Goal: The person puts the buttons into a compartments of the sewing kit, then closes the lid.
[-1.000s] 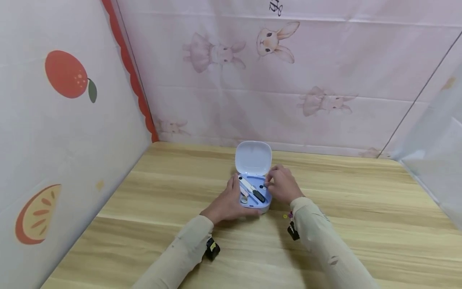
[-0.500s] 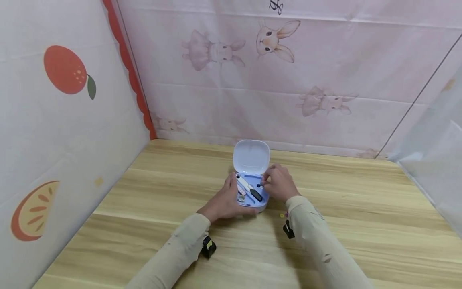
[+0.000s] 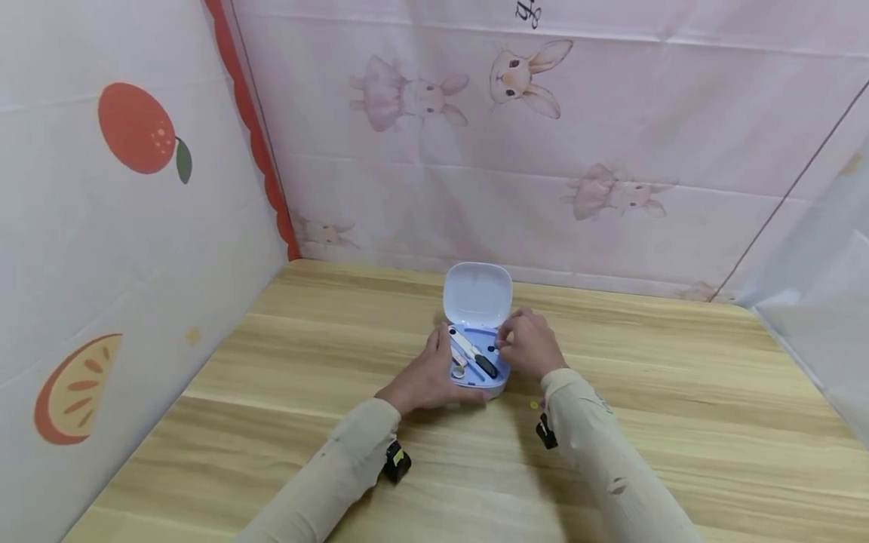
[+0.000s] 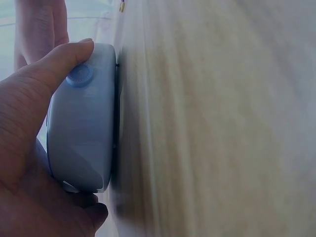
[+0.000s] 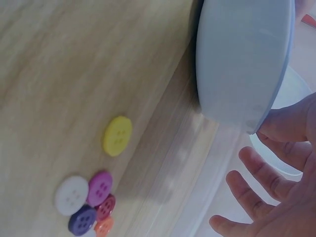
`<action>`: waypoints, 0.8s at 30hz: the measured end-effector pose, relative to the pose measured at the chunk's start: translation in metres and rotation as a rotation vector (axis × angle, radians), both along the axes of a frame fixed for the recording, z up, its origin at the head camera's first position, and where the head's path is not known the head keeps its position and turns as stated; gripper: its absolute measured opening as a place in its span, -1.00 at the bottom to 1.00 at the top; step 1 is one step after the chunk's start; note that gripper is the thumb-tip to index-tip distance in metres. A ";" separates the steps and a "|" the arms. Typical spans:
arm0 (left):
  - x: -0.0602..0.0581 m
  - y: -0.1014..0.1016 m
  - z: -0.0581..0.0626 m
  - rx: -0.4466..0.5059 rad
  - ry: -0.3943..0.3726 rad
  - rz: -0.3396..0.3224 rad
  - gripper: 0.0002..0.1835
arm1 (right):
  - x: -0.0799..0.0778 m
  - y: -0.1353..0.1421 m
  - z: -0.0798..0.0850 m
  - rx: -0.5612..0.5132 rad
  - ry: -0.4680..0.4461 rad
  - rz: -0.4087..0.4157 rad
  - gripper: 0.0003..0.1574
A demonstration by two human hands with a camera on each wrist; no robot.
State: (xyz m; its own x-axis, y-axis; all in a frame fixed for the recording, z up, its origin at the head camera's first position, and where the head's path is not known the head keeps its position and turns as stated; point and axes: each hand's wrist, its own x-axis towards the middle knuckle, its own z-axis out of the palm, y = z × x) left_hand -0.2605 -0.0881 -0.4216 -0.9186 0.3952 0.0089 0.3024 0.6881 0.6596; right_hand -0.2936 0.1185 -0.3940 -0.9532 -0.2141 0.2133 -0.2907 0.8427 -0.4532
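A light-blue sewing kit box (image 3: 498, 387) stands on the table with its lid (image 3: 478, 294) raised. My left hand (image 3: 428, 381) grips its left side, the thumb lying along the front wall by the round catch (image 4: 80, 75). Inside are a white-and-black tool (image 3: 485, 366), a round silver piece (image 3: 458, 372) and a small black button (image 3: 491, 348). My right hand (image 3: 532, 347) reaches over the right rim, thumb and index fingertips down by the black button. In the right wrist view its other fingers are spread outside the box. The rim hides the fingertips; I cannot tell whether they pinch anything.
Right of the box, a yellow button (image 5: 117, 136) lies on the wood table beside a small cluster with a white button (image 5: 71, 195), a magenta button (image 5: 100, 188) and a dark purple button (image 5: 82, 219). A printed pink curtain (image 3: 421, 181) hangs behind the table.
The right fingertips shift slightly inside the box near the black button. The left hand keeps its grip, the box stays put, and the head view sways a little.
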 end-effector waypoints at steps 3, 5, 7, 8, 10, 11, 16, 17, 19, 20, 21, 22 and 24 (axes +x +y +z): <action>0.001 0.001 -0.001 -0.007 -0.001 -0.001 0.51 | 0.001 0.001 0.000 0.001 -0.014 -0.006 -0.86; 0.002 0.001 -0.001 -0.018 -0.002 -0.005 0.50 | 0.001 0.001 0.000 -0.002 -0.026 -0.009 -0.86; 0.001 0.001 0.000 -0.024 0.002 0.004 0.51 | 0.001 0.001 0.001 -0.011 -0.029 -0.007 -0.86; 0.001 0.000 0.001 -0.025 0.005 0.006 0.51 | 0.001 0.000 0.001 -0.014 -0.028 -0.006 -0.86; 0.000 -0.001 0.002 -0.025 0.011 0.002 0.51 | 0.000 -0.001 0.002 -0.016 -0.023 -0.004 -0.87; -0.001 -0.001 0.002 -0.025 0.013 0.000 0.51 | 0.000 -0.001 0.002 -0.017 -0.024 -0.006 -0.87; -0.003 -0.003 0.003 -0.020 0.023 -0.001 0.51 | -0.001 -0.002 0.001 -0.034 -0.014 -0.002 -0.88; -0.003 -0.003 0.003 -0.020 0.023 0.000 0.51 | 0.000 -0.002 0.001 -0.046 -0.015 0.000 -0.88; -0.002 -0.002 0.003 -0.016 0.022 0.001 0.51 | 0.000 0.000 0.001 -0.073 -0.008 0.011 -0.88; -0.002 -0.002 0.002 -0.016 0.021 0.001 0.51 | 0.001 0.001 0.001 -0.091 -0.008 0.015 -0.89; -0.002 -0.001 0.002 -0.012 0.021 0.000 0.50 | 0.001 0.003 0.001 -0.108 0.001 0.022 -0.91; -0.002 0.000 0.002 -0.010 0.021 -0.001 0.50 | 0.002 0.005 0.002 -0.125 0.005 0.026 -0.93; -0.002 0.002 0.000 -0.010 0.015 -0.002 0.50 | 0.003 0.010 0.003 -0.153 0.011 0.027 -0.98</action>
